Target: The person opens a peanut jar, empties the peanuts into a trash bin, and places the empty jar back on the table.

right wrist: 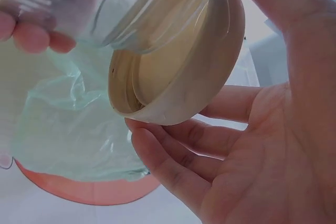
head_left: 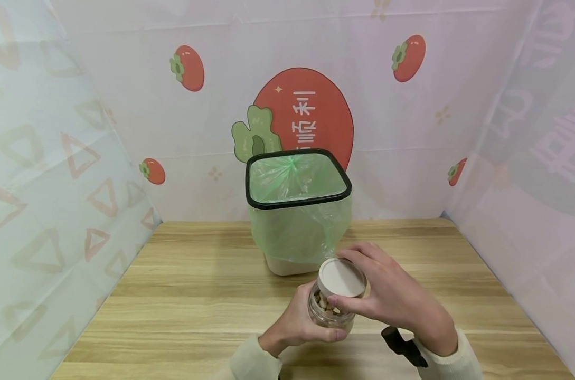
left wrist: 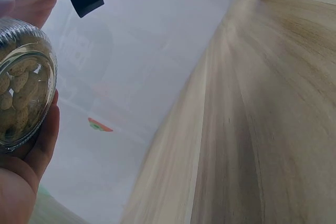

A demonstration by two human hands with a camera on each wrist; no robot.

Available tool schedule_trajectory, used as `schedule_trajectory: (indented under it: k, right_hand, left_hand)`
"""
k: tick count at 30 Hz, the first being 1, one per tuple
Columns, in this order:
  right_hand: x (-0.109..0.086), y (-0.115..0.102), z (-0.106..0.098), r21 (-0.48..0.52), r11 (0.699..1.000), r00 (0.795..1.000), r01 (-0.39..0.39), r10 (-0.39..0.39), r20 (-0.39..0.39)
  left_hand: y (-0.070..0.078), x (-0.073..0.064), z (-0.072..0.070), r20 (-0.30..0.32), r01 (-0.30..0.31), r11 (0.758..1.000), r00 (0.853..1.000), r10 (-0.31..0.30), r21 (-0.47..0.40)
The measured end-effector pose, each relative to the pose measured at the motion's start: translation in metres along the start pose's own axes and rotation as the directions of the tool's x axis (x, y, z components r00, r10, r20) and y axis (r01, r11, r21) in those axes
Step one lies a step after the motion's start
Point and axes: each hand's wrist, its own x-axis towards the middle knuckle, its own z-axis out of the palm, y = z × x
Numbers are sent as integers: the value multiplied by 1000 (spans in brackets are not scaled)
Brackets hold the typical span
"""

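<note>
My left hand (head_left: 299,319) grips a clear glass jar (head_left: 321,317) that holds peanuts (head_left: 324,303), just in front of the bin. Above it, my right hand (head_left: 392,290) holds the cream lid (head_left: 342,277) by its rim, thumb on the near side and fingers on the far side. From the right wrist view, the lid (right wrist: 207,72) is tilted away from the jar mouth (right wrist: 157,19), with its hollow inside showing. One edge of it still overlaps the mouth. The left wrist view shows the jar's base (left wrist: 22,95) with peanuts behind the glass.
A bin with a black rim (head_left: 299,203) and a green plastic bag (head_left: 299,232) stands behind the hands on the wood-grain table (head_left: 187,306). Printed cloth walls (head_left: 211,121) enclose the back and sides. A black strap (head_left: 403,345) is on the right wrist.
</note>
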Motion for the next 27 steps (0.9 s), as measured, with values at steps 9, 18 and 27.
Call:
schedule_trajectory:
  k: [9, 18, 27]
  right_hand:
    - [6, 11, 4, 7, 998, 998, -59, 59, 13]
    - [9, 19, 6, -2, 995, 995, -97, 97, 7]
    - [12, 27, 8, -7, 995, 995, -101, 101, -5]
  left_hand:
    - [0, 0, 1, -3, 4, 1000, 1000, -4, -16]
    - [0, -1, 1, -13, 15, 1000, 1000, -15, -2]
    - [1, 0, 1, -11, -15, 1000, 1000, 15, -17]
